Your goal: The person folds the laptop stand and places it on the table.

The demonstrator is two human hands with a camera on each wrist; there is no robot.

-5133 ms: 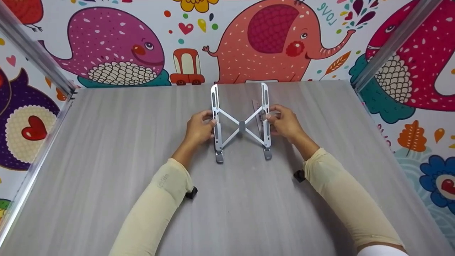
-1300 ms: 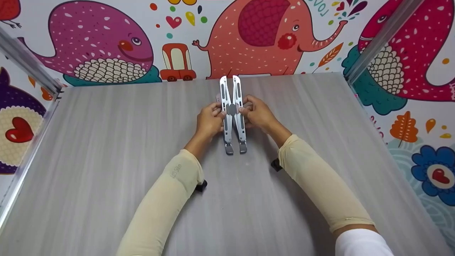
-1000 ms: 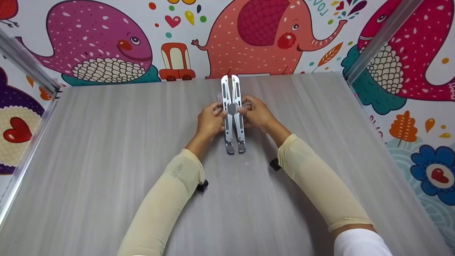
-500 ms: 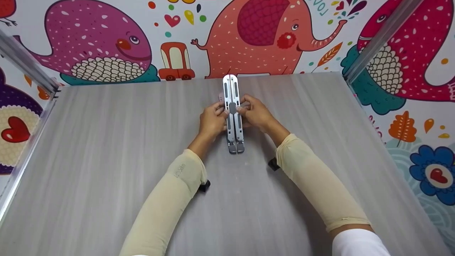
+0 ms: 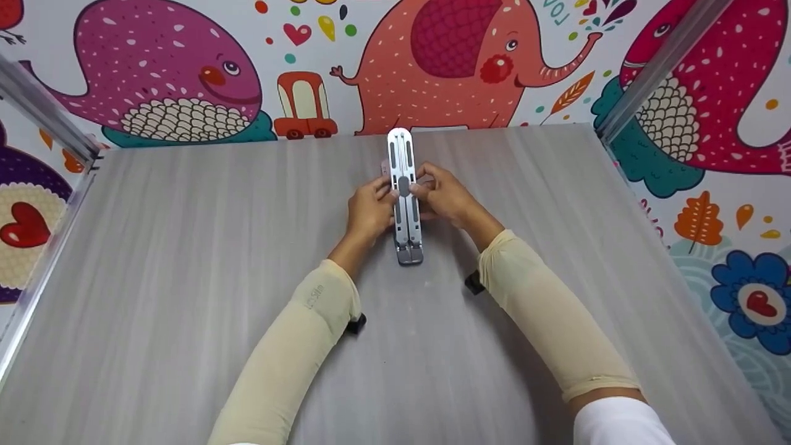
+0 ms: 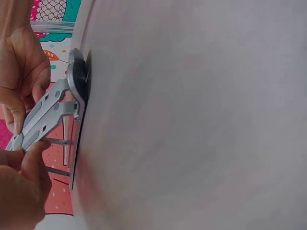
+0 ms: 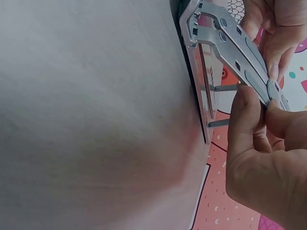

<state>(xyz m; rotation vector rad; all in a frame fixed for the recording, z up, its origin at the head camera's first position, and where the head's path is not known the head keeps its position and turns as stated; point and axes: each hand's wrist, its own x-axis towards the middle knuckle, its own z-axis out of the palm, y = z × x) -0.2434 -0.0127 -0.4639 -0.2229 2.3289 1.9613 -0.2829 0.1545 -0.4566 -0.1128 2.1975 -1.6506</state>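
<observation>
A silver folding laptop stand (image 5: pixel 403 186) stands near the back of the table, its two long rails side by side. Dark grey feet (image 5: pixel 410 254) mark its front end, and a grey oval hub sits mid-length. My left hand (image 5: pixel 369 213) pinches the left rail, thumb near the hub. On the opposite rail, my right hand (image 5: pixel 454 201) grips with thumb and fingers. In the left wrist view, the stand (image 6: pixel 53 110) slopes up from its base bar on the table. Thin struts (image 7: pixel 220 123) between base and rails show in the right wrist view.
Behind the grey wood-look table (image 5: pixel 185 278) rises a wall (image 5: pixel 457 62) printed with cartoon animals. Metal posts (image 5: pixel 667 68) stand at the back corners. A small pinkish strip (image 5: pixel 384 168) peeks out left of the stand. Black wrist cameras (image 5: pixel 356 324) hang under both sleeves.
Both hands have moved inward, bringing the stand's rails from wide apart, with crossed arms showing, to side by side. In the last half second the narrow gap between the feet has closed.
</observation>
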